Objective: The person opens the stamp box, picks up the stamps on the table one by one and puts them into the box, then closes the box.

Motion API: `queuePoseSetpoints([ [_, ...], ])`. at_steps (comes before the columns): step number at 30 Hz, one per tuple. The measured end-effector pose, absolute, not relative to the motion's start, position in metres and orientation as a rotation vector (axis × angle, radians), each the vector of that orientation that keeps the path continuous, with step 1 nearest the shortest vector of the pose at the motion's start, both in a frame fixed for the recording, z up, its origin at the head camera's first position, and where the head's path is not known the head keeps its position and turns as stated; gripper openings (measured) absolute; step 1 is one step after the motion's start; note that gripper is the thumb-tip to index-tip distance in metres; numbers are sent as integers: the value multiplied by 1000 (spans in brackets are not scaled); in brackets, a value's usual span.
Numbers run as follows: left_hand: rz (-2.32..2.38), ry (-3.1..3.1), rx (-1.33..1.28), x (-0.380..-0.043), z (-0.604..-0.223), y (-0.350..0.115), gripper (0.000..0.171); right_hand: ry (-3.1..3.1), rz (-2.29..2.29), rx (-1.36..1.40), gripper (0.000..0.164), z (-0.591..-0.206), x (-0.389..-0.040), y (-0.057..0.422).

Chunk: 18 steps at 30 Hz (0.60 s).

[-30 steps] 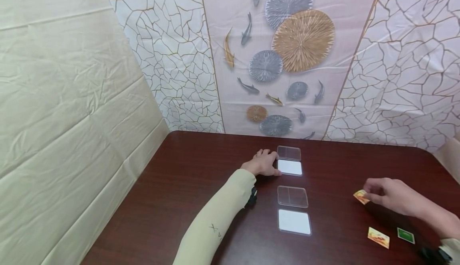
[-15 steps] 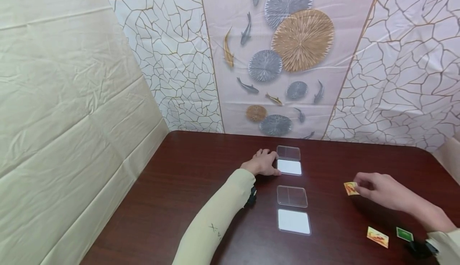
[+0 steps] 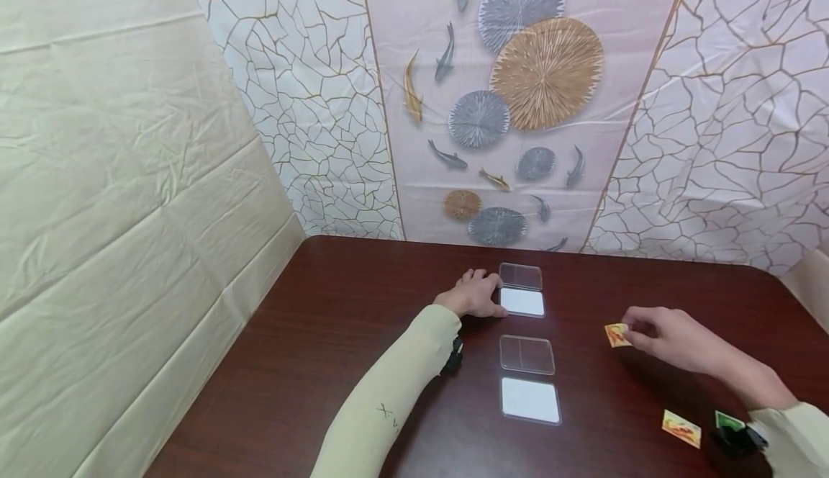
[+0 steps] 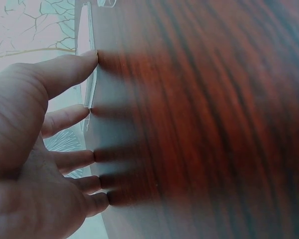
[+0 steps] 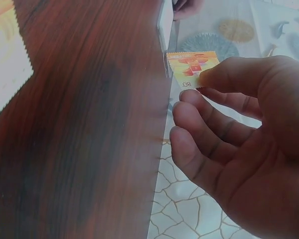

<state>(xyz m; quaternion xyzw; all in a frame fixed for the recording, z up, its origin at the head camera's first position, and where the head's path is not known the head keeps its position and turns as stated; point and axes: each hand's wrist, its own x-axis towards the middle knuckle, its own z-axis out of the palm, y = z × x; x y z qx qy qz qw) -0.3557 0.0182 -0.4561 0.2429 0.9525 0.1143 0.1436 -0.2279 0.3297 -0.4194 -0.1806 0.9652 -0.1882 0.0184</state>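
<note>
A yellow-orange postage stamp [image 5: 192,67] with perforated edges and an "80" on it is pinched between thumb and forefinger of my right hand [image 3: 680,337]. The other fingers of that hand curl loosely below it. My left hand [image 3: 474,294] rests on the table with spread fingers, thumb and forefinger tips at the left edge of the far clear plastic case [image 3: 522,301]. This case lies unfolded, its transparent lid [image 3: 521,276] behind a white insert. Nearer me is a second unfolded case [image 3: 529,400], its clear lid [image 3: 527,354] likewise at the back.
Another yellow-orange stamp [image 3: 681,428] lies on the dark wood table [image 3: 337,363] at the front right. Beside it a green stamp [image 3: 728,420] is partly covered by the dark wrist camera [image 3: 738,440]. A patterned curtain [image 3: 544,176] hangs behind the table.
My right hand has moved left with the pinched stamp, toward the cases. Its wrist camera now overlaps the green stamp. The left hand has stayed in place.
</note>
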Motion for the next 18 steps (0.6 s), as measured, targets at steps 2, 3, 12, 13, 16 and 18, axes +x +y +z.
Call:
queuePoseSetpoints([
  [2, 332, 2747, 697, -356, -456, 18, 60, 2989, -585, -572, 4, -419, -230, 327],
  [3, 335, 2746, 696, -356, -456, 18, 59, 2986, -587, -580, 4, -419, -231, 326],
  [12, 344, 2738, 695, -356, -457, 17, 59, 2972, -637, -625, 5, -419, -237, 317],
  [13, 347, 2738, 694, -356, -456, 17, 59, 2969, -638, -620, 4, -419, -238, 316],
  [16, 354, 2737, 688, -355, -456, 17, 59, 2969, -647, -608, 5, -419, -241, 314],
  [18, 351, 2736, 689, -355, -456, 18, 58, 2965, -656, -611, 5, -419, -242, 313],
])
